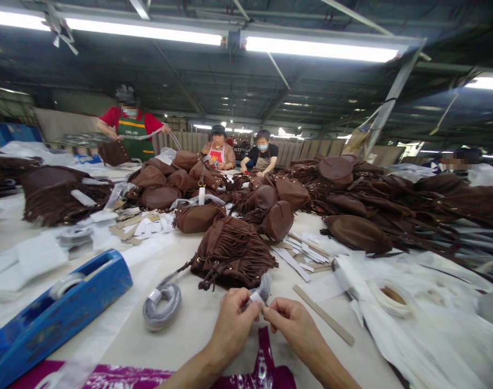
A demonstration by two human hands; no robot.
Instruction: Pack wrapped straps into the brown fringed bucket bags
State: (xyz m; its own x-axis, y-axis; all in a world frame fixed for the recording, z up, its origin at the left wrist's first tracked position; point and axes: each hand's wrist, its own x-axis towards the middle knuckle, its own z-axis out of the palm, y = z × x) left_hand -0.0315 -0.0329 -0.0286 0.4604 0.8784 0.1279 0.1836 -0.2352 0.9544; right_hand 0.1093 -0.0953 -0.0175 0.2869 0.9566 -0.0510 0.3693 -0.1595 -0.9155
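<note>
My left hand (235,320) is closed around a small bundle in greyish translucent wrap (265,287), with a white strip (255,297) across it. My right hand (292,320) pinches at the strip's end, its fingertips close to those of my left. Just beyond my hands lies a brown fringed drawstring bag (233,251) on its side. From its left, a cord runs to a coiled strap in grey wrap (162,307), bound with a white band. Whether the bundle in my hands joins the bag is hidden.
A blue tape dispenser (64,319) stands at left, and purple printed plastic (128,377) lies along the near edge. Brown bags (352,189) are heaped across the table. At right are a tape roll (390,298) and white plastic sheets (428,346). Several people work beyond.
</note>
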